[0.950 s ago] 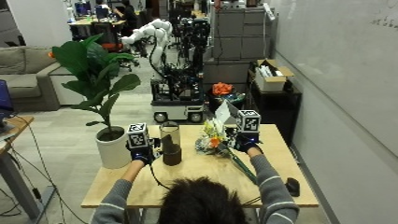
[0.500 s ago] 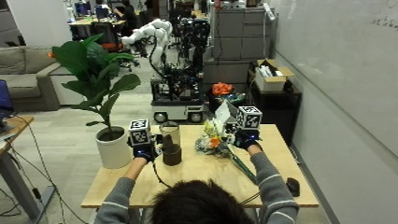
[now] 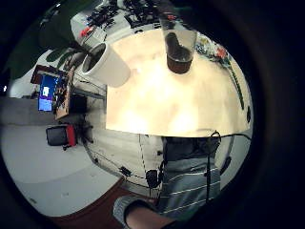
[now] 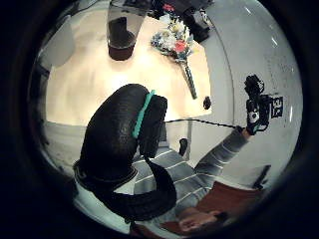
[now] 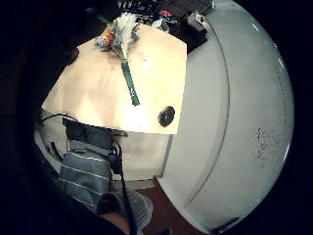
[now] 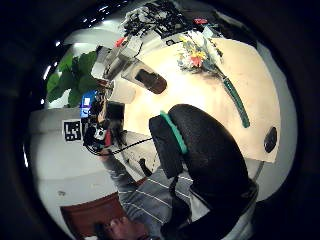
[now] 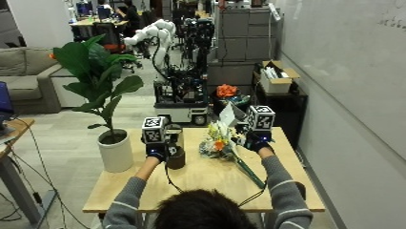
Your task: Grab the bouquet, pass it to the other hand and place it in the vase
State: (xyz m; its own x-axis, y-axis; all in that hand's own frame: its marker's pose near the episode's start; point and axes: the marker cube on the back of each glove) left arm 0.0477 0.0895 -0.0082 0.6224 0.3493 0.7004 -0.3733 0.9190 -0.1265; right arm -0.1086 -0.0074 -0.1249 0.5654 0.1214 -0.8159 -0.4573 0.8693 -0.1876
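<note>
Surface [image 7: 209, 179] carries all. Plant pot [image 7: 116, 151] at your left edge. Vase [image 7: 174, 151] upright, mouth clear for stems. Bouquet [image 7: 218, 143] lies flat mid-surface, stem toward you for easy grasp. Your right hand [image 7: 255, 140] and left hand [image 7: 155, 150] are raised, holding nothing; finger spread: cannot tell.

The scene is seen from above and behind the person's head, facing across the table [image 7: 190, 183] toward the room. Four wide-angle palm views are taken from well above the tabletop, looking down. The vase [image 3: 179, 44] appears in both left palm views, the bouquet [image 5: 119, 36] in both right ones; the table is shared by all.
</note>
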